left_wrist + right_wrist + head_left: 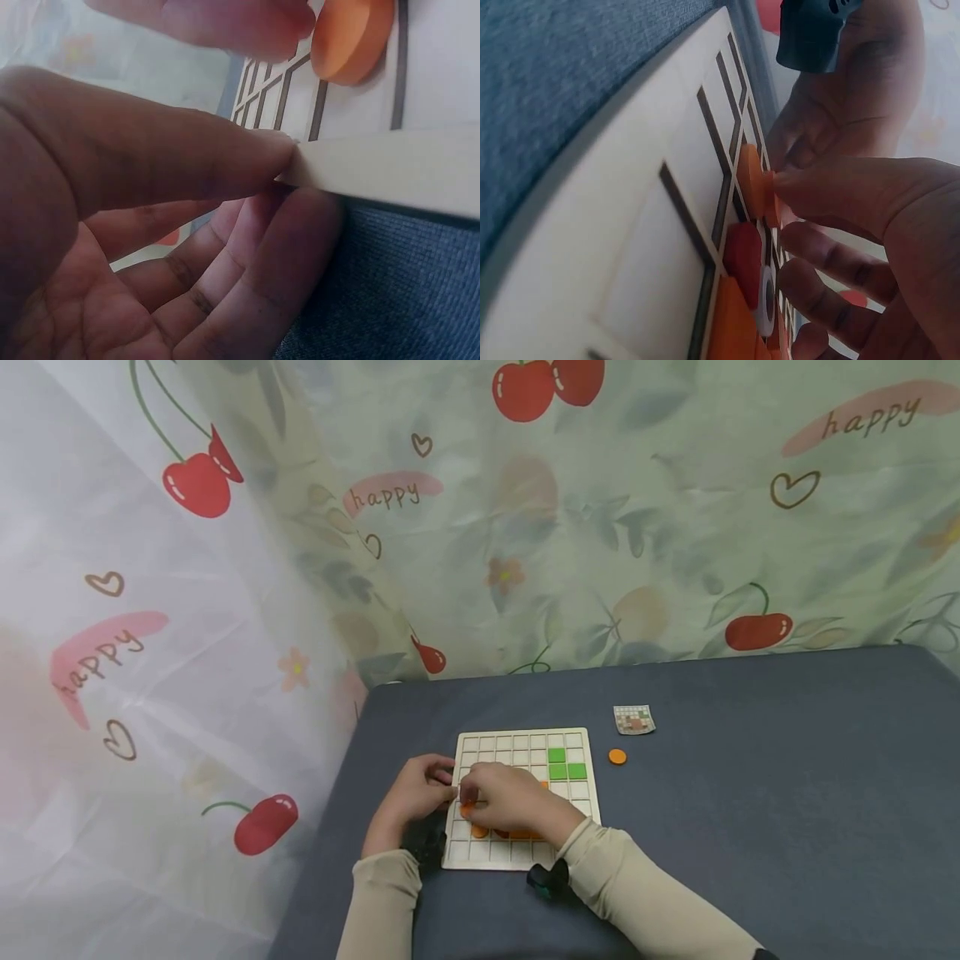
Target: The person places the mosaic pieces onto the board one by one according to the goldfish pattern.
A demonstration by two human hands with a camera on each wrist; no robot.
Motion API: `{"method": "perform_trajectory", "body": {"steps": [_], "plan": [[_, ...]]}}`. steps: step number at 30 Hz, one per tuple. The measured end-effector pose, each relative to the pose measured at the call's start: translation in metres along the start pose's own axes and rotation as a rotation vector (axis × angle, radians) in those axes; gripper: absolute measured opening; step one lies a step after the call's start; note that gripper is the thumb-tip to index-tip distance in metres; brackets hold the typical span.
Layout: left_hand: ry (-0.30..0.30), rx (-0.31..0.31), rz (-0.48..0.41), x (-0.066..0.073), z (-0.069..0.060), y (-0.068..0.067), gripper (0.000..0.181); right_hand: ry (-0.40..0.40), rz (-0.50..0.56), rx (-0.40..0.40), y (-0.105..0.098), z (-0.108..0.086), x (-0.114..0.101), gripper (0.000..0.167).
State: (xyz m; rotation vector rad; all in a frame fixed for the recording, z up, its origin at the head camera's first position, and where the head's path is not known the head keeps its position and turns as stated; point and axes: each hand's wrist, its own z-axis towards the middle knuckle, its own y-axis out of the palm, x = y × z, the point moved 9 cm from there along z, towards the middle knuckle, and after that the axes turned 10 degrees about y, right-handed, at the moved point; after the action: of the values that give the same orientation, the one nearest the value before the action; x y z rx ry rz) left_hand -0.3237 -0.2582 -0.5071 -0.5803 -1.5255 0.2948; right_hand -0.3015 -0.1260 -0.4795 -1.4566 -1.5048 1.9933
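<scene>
A pale wooden grid board lies on the dark table. At its left edge my left hand pinches the rim between thumb and a finger, seen close in the left wrist view. Over the board's left side, my right hand holds an orange disc between thumb and fingers, at the grid. Beside it, a second orange disc sits on the board. The right wrist view also shows a red piece, a white piece and an orange piece. My right hand covers part of these rows.
Green squares occupy cells at the board's upper right. To the right of the board, a loose orange disc lies on the table, below a small printed grid card. Patterned cloth hangs behind and at the left.
</scene>
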Motion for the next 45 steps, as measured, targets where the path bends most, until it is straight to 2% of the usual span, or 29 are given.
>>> {"method": "perform_trajectory", "body": {"steps": [5, 13, 21, 29, 34, 41, 45], "plan": [[-0.006, 0.003, 0.007, -0.002, 0.001, -0.001, 0.047, 0.001, 0.008, -0.004, -0.001, 0.002, 0.001, 0.007], [-0.015, 0.005, 0.018, -0.003, 0.001, 0.000, 0.047, -0.016, 0.041, -0.003, 0.003, 0.006, -0.001, 0.012], [-0.005, 0.005, 0.020, 0.000, 0.001, -0.001, 0.048, -0.013, 0.022, 0.014, 0.003, 0.008, -0.001, 0.011], [-0.016, -0.005, -0.001, -0.004, 0.000, 0.001, 0.047, 0.035, 0.032, 0.025, -0.014, 0.000, 0.009, 0.010], [-0.037, 0.005, 0.003, -0.005, 0.002, 0.002, 0.047, 0.079, 0.054, 0.041, -0.041, -0.011, 0.033, 0.012], [-0.051, 0.017, 0.023, -0.003, 0.001, 0.004, 0.048, 0.162, 0.077, 0.084, -0.083, -0.040, 0.090, 0.019], [-0.051, 0.026, 0.030, -0.003, 0.000, 0.003, 0.048, 0.205, 0.058, 0.124, -0.097, -0.057, 0.124, 0.020]]}}
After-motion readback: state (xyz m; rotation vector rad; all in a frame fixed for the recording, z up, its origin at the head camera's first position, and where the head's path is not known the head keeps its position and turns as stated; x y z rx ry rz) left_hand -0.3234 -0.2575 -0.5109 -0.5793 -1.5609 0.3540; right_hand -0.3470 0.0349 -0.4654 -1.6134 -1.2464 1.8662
